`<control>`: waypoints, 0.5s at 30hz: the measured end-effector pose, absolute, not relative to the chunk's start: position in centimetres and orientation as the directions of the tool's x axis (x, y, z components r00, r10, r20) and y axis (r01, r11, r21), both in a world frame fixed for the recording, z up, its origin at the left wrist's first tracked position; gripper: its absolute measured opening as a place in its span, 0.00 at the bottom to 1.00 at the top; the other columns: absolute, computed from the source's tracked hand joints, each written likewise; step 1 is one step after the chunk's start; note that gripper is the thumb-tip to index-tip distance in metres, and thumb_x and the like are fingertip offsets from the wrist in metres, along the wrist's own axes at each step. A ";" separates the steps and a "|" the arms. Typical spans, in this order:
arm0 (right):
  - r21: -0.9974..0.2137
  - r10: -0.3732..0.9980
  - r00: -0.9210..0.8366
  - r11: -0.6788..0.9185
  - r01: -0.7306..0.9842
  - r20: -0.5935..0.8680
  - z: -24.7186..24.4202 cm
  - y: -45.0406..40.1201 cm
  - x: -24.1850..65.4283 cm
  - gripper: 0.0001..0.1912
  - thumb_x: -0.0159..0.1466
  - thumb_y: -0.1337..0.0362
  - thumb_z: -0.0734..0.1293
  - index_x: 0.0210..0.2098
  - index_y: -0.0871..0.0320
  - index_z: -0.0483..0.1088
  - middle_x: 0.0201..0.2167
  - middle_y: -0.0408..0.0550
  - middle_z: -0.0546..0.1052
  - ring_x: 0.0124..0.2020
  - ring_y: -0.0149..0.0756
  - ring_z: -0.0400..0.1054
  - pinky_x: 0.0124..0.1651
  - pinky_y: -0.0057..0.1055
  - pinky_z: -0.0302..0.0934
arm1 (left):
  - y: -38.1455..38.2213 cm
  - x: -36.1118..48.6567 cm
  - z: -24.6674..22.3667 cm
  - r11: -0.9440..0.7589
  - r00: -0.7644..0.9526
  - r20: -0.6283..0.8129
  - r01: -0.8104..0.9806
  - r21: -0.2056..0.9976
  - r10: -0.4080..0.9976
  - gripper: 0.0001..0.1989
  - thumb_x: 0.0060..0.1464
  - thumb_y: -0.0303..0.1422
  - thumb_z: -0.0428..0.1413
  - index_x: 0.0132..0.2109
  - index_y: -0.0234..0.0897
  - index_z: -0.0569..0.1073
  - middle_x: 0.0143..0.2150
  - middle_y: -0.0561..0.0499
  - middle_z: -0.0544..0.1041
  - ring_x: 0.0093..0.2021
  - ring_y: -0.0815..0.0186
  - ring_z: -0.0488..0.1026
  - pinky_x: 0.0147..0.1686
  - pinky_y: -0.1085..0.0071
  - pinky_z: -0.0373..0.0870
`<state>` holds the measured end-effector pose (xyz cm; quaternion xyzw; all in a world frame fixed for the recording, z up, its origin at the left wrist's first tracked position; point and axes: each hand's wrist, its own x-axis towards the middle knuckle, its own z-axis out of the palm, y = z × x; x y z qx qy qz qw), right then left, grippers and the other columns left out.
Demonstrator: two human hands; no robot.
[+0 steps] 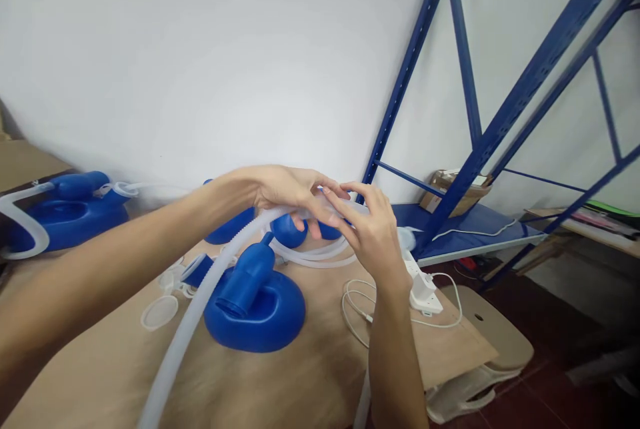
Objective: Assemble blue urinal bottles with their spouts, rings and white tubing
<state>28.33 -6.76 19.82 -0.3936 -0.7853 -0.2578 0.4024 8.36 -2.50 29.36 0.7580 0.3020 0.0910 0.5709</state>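
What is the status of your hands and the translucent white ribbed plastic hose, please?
Left hand holding hose, right hand against it; hose slants to view's lower left; rounded blue plastic vessel close by, possibly obstructing.

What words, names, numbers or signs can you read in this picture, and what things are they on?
None: I can't read any word, brand, number or sign.
Pale ribbed tube: no writing I can make out.
Blue container: none I can make out either.
White power strip and cardboard box: any marks are too small or blurred to read.
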 end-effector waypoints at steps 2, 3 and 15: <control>0.052 0.415 -0.307 0.522 0.852 0.857 20.1 -6.9 29.4 0.24 0.74 0.54 0.67 0.68 0.43 0.67 0.57 0.53 0.74 0.59 0.52 0.68 0.64 0.54 0.63 | -1.5 8.9 30.0 -0.131 0.765 -0.196 0.344 0.930 0.613 0.33 0.41 0.23 0.68 0.59 0.35 0.78 0.40 0.46 0.85 0.30 0.66 0.79 0.28 0.72 0.74; 0.027 0.413 -0.259 0.489 0.872 0.873 20.3 -7.1 30.1 0.27 0.72 0.50 0.68 0.69 0.44 0.66 0.58 0.54 0.74 0.61 0.55 0.66 0.67 0.58 0.60 | -0.9 9.2 30.5 -0.113 0.735 -0.162 0.309 0.944 0.659 0.33 0.43 0.21 0.66 0.59 0.33 0.78 0.40 0.45 0.85 0.28 0.68 0.78 0.28 0.72 0.74; -0.475 0.866 0.062 0.211 0.855 0.496 18.5 -14.8 43.1 0.36 0.69 0.37 0.64 0.72 0.41 0.63 0.68 0.55 0.69 0.70 0.60 0.64 0.66 0.58 0.67 | 14.3 9.0 31.5 -0.422 0.256 0.391 0.077 0.903 0.884 0.19 0.60 0.20 0.57 0.59 0.25 0.72 0.36 0.46 0.78 0.24 0.78 0.67 0.25 0.81 0.63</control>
